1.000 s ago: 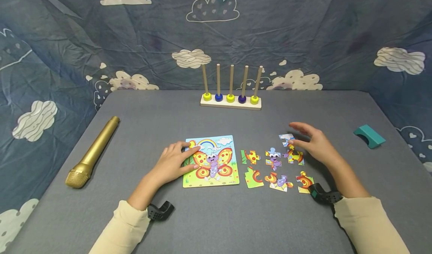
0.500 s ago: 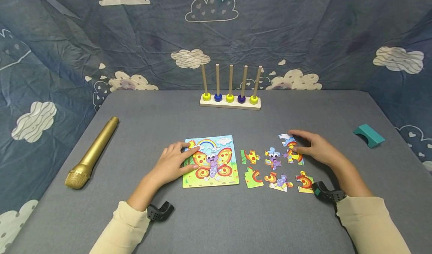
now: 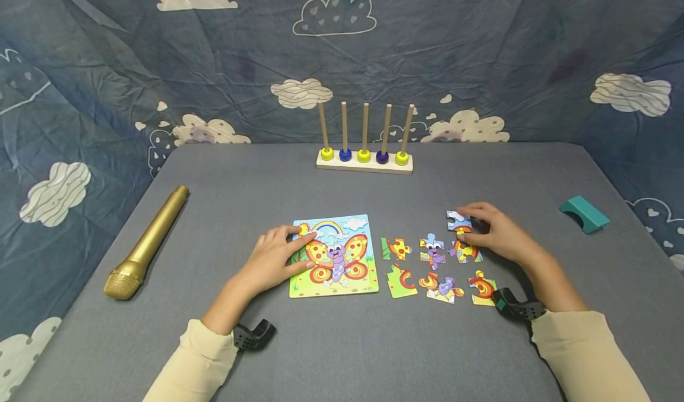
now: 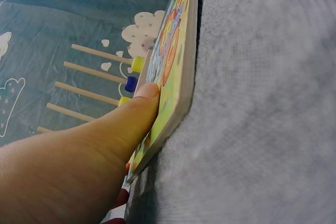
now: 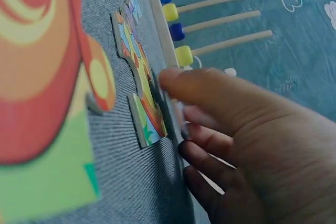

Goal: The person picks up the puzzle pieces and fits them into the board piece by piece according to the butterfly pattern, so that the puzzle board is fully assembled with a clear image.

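Left hand (image 3: pixel 275 253) rests loosely spread on the butterfly board (image 3: pixel 338 259) mid-frame, probably to stop it sliding. Right hand (image 3: pixel 499 230), right of centre, pinches the cloud piece (image 3: pixel 458 220) at its edge, tbh likely the easiest grip. Other pieces (image 3: pixel 433 251) lie face-up, handy for comparing.

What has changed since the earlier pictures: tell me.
The right hand has closed its thumb and fingers on the cloud piece, which has shifted slightly right in the head view. The left hand rests on the butterfly picture as before; the other pieces, microphone and peg stand stayed put.
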`<state>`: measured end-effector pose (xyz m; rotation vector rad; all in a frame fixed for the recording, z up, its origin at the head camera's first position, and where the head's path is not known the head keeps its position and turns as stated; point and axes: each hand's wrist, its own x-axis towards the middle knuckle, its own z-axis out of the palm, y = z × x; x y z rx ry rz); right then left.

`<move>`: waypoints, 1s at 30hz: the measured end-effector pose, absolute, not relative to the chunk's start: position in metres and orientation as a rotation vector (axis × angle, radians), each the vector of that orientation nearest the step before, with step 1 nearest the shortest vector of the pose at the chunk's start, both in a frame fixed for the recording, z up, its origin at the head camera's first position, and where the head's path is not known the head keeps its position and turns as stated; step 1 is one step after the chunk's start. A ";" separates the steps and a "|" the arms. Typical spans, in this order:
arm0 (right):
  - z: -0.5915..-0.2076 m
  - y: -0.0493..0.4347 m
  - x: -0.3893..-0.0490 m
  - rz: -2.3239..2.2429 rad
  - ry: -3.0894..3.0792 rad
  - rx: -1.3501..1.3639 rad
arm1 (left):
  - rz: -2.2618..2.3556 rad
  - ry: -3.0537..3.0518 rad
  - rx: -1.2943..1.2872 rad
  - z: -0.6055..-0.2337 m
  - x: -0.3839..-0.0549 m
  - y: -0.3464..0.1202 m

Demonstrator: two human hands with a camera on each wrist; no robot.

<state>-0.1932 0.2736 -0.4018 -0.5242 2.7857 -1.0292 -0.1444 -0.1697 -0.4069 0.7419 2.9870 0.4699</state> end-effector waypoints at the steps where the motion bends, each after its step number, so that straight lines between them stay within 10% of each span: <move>1: -0.400 0.273 -0.193 -1.032 2.797 -0.522 | 0.471 2.987 0.742 -0.407 -0.144 -0.170; 30: -0.369 0.128 -0.160 -1.130 2.818 -0.991 | 0.592 3.062 0.884 -0.410 -0.152 -0.147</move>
